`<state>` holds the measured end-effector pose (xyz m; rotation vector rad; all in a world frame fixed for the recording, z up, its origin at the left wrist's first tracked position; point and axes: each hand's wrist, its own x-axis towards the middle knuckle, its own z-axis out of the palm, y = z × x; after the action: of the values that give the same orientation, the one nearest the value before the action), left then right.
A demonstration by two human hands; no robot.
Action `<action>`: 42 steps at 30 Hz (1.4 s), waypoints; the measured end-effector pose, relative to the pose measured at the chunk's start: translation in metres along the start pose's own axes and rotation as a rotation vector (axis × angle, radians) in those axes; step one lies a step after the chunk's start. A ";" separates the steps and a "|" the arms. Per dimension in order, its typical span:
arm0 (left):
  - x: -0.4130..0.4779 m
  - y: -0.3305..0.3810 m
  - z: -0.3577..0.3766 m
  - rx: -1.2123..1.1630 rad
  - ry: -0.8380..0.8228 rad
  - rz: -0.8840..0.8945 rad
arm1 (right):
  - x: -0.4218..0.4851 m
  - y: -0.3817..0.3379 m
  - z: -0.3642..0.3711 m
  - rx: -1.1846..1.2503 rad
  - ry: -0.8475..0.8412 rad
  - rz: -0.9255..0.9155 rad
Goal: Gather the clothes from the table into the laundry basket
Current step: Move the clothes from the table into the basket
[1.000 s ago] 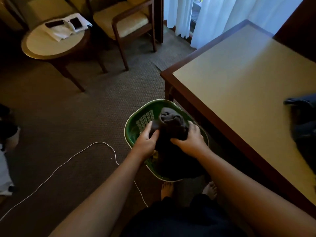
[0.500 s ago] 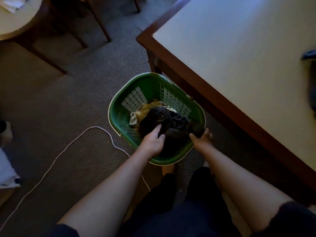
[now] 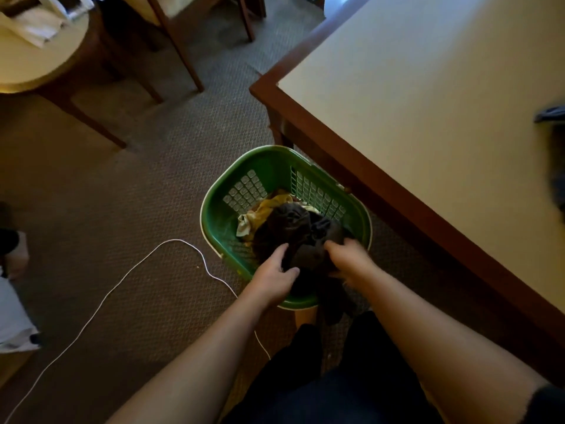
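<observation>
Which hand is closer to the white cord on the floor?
Left. The left hand grips the cloth at the basket's near rim, with the cord passing just beside it. The right hand grips the cloth farther right, on the table's side.

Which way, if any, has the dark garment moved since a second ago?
Yes: the dark garment went down, from above the green laundry basket rim into it.
</observation>
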<state>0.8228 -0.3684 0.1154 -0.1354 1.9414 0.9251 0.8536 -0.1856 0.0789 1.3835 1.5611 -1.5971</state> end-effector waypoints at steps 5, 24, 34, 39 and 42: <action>-0.024 0.014 -0.022 -0.189 0.008 0.120 | -0.058 -0.048 0.036 0.150 -0.194 -0.308; -0.047 0.099 -0.014 -0.084 -0.024 0.433 | -0.117 -0.046 -0.032 -0.456 0.143 -0.800; -0.052 0.224 0.076 0.095 -0.267 0.753 | -0.166 -0.030 -0.144 -0.173 0.600 -0.907; -0.052 0.279 0.140 0.191 -0.323 0.852 | -0.177 -0.018 -0.205 -0.053 0.821 -0.863; -0.056 0.309 0.182 0.201 -0.344 0.888 | -0.183 -0.009 -0.244 0.032 0.915 -0.836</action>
<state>0.8445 -0.0465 0.2802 1.0100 1.7334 1.1892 0.9853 -0.0080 0.2896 1.7167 2.9582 -1.4209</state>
